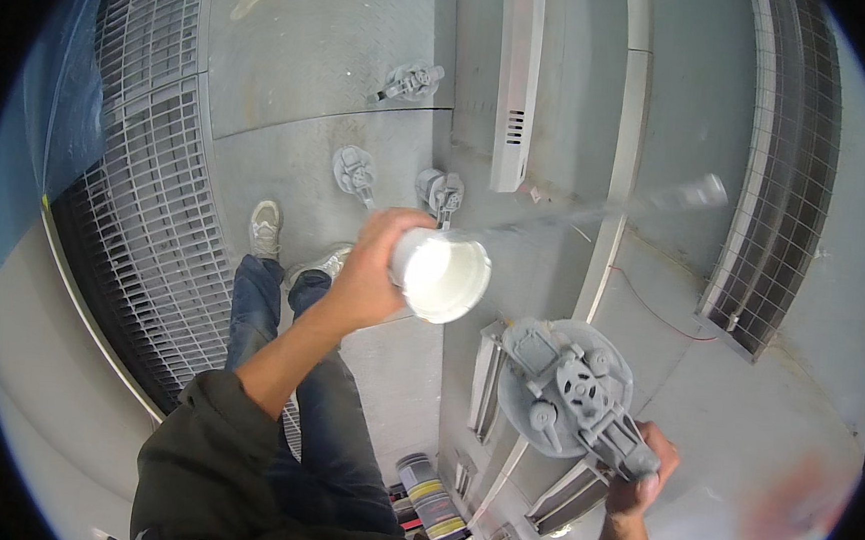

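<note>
The far fingers of the left hand (377, 271) are hidden behind the white cup (440, 281). Both sleeves are cut off at the lower edge. A blurred clear streak (701, 192) extends from near the cup toward the upper right; its nature cannot be determined. A red patch (805, 502) at lower right is likewise blurred.

The cup is at the centre of the frame, tilted, with the left hand clamped around its side. Glare washes out the interior; contents cannot be made out.

The right hand (644, 475), lower right, is closed on the end of a grey device (581, 391) with a round plate. Three similar grey parts (354, 169) lie on the floor (308, 41), upper centre. A metal grate (151, 210) runs along the left; a banded cylinder (429, 493) is at lower centre, partly covered.
</note>
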Demonstrator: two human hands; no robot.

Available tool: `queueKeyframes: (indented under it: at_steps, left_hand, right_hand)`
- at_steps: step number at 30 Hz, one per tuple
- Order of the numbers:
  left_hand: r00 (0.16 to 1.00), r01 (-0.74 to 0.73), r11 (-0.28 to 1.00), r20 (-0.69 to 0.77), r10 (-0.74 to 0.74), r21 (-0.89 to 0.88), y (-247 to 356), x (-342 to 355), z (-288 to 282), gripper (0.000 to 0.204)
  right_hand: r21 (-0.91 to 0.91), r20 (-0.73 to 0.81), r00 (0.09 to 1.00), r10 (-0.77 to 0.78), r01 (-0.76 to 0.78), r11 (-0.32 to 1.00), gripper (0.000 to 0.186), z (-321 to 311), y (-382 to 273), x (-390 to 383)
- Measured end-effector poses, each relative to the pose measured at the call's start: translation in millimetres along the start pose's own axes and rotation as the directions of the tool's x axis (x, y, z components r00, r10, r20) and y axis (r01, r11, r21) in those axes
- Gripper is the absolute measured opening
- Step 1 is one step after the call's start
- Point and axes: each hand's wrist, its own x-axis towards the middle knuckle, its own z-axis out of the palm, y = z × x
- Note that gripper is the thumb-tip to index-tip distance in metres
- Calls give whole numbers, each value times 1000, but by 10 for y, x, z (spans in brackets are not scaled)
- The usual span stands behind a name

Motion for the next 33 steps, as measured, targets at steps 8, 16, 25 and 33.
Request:
queueKeyframes:
  at_steps: [8,16,25,33]
  left_hand:
    - [959,265,903,-192,-209,339,-875,-520,-1313,80]
    - [889,306,932,-409,-206,195,-802,-616,-1866,84]
    - [692,268,963,-691,-210,-24,-320,-826,-1524,92]
    - [820,158,981,-569,-69,110,1286,-1687,-1102,70]
  right_hand:
    - [511,133,869,476,-472,718,52,2307,1825,836]
    - [466,2,903,430,-381,799,61,4936,3132,2724]
    - [140,24,827,561,-558,818,49,5674,3747,2881]
    - [874,251,950,-184,-141,465,36,2683,340,1549]
